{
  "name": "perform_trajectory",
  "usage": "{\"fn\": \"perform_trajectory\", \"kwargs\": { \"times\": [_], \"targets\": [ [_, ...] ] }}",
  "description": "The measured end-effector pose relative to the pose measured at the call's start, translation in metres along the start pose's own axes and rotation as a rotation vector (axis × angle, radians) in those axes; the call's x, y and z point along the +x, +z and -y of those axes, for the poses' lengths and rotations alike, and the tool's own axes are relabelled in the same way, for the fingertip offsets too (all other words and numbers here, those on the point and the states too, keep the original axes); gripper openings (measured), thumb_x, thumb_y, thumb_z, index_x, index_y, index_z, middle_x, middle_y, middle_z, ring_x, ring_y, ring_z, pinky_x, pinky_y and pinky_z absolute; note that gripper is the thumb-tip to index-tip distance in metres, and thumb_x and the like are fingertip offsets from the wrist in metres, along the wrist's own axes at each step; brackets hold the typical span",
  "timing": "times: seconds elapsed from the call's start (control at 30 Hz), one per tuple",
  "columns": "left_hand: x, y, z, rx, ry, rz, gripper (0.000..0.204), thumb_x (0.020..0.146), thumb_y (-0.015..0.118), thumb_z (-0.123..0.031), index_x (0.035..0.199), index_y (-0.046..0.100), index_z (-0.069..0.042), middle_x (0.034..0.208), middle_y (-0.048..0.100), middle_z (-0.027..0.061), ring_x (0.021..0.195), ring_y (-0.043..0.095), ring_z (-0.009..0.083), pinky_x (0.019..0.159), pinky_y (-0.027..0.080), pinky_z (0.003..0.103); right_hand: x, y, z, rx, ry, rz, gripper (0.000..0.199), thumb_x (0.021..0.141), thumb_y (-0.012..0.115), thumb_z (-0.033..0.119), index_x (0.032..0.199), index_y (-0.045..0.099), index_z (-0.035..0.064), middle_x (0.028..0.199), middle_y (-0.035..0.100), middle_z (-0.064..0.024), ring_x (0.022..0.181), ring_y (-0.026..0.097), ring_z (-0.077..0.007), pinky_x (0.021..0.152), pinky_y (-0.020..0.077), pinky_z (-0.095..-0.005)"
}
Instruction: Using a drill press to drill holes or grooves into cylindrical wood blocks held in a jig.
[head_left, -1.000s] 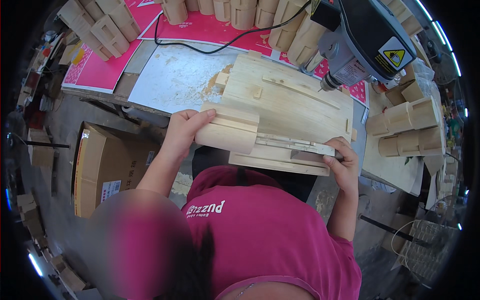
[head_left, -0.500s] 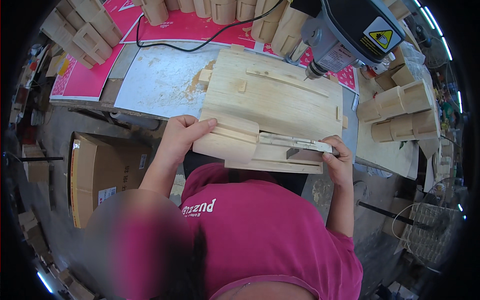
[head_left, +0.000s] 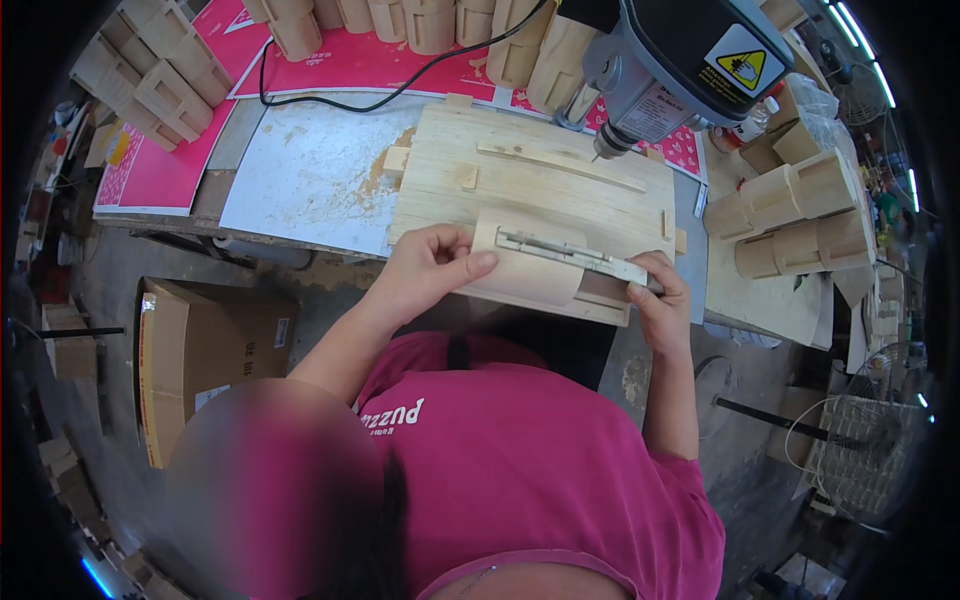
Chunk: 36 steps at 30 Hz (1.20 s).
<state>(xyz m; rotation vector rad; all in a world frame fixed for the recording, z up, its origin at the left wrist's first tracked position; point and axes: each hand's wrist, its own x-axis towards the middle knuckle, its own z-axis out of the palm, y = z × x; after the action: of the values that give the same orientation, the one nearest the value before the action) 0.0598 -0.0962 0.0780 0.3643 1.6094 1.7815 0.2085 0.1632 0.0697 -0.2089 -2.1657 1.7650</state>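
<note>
Here, your bench (head_left: 213, 188): a wide worktop, covered in part by a white sheet (head_left: 290, 165) at left centre and pink printed sheets (head_left: 160, 170) at its left and along the far side.
Dust: tan sawdust (head_left: 377, 183) lies scattered over the white sheet, just beside the flat wooden board (head_left: 440, 165), which carries thin wooden strips on its top.
Wooden piece: the rounded wooden piece (head_left: 530, 277) is in front of you at the board's near side, a slim pale bar (head_left: 565, 253) lying lengthwise along its top.
Left hand: your left hand (head_left: 430, 272) pinches that piece's left end, thumb on top, fingers curled.
Right hand: your right hand (head_left: 660, 290) pinches the bar's right end between thumb and fingers.
Drill: a dark-topped drill head (head_left: 690, 75) overhangs the board's far right, its bit pointing down, apart from both hands.
Cord: a black cord (head_left: 400, 92) curves across the far sheets.
Stock: similar wooden pieces stand along the far edge (head_left: 430, 25), are stacked at far left (head_left: 150, 75) and lie at right (head_left: 790, 215).
Room: a cardboard box (head_left: 215, 350) sits on the grey floor (head_left: 110, 250) at your left; light tubes (head_left: 878, 78) glow at upper right.
</note>
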Motion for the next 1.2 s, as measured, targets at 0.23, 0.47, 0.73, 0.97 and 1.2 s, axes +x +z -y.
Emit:
{"fn": "perform_trajectory", "kwargs": {
  "times": [0.23,0.47,0.73,0.97,1.2],
  "targets": [
    [0.052,0.009,0.039,0.073,0.343,0.007,0.050,0.069,0.077,-0.020,0.110,0.056,0.000,0.096,0.055,0.0048,0.082,0.054,0.0147,0.072,0.046,0.028,0.023,-0.023,-0.026,-0.203,-0.027,-0.132,0.023,0.070,0.068,0.000,0.092,0.062,0.0011,0.086,0.057,-0.0041,0.082,0.053,-0.0132,0.074,0.0400,-0.0235],
    [0.091,0.027,0.046,0.967,0.724,-0.155,0.069,0.056,0.078,-0.022,0.119,0.054,-0.008,0.097,0.055,0.0073,0.094,0.048,0.0262,0.078,0.038,0.038,0.066,-0.042,-0.034,-0.644,-0.209,-0.303,0.028,0.068,0.070,0.001,0.095,0.062,0.0019,0.082,0.060,-0.0084,0.070,0.056,-0.0180,0.063,0.0436,-0.0269],
    [0.106,-0.007,0.067,0.714,0.665,-0.256,0.062,0.055,0.078,-0.026,0.111,0.058,-0.010,0.091,0.058,0.0028,0.088,0.052,0.0204,0.079,0.033,0.036,0.088,-0.020,-0.038,-0.602,-0.180,-0.250,0.029,0.071,0.070,0.001,0.098,0.062,-0.0005,0.085,0.057,-0.0036,0.076,0.052,-0.0108,0.067,0.0424,-0.0227],
    [0.111,-0.002,0.056,0.973,0.709,-0.220,0.055,0.057,0.077,-0.027,0.108,0.061,-0.016,0.081,0.056,-0.0013,0.086,0.051,0.0177,0.082,0.028,0.036,0.089,-0.019,-0.042,-0.553,-0.211,-0.302,0.031,0.067,0.073,0.003,0.096,0.062,0.0015,0.089,0.062,-0.0092,0.078,0.059,-0.0178,0.068,0.0449,-0.0263],
    [0.116,-0.001,0.053,0.957,0.723,-0.153,0.042,0.060,0.076,-0.029,0.097,0.063,-0.015,0.079,0.054,-0.0010,0.083,0.051,0.0166,0.083,0.026,0.035,0.093,-0.034,-0.014,-0.326,-0.119,-0.207,0.032,0.075,0.069,0.004,0.105,0.060,0.0038,0.101,0.062,-0.0048,0.083,0.058,-0.0139,0.072,0.0458,-0.0269]
  ]
}}
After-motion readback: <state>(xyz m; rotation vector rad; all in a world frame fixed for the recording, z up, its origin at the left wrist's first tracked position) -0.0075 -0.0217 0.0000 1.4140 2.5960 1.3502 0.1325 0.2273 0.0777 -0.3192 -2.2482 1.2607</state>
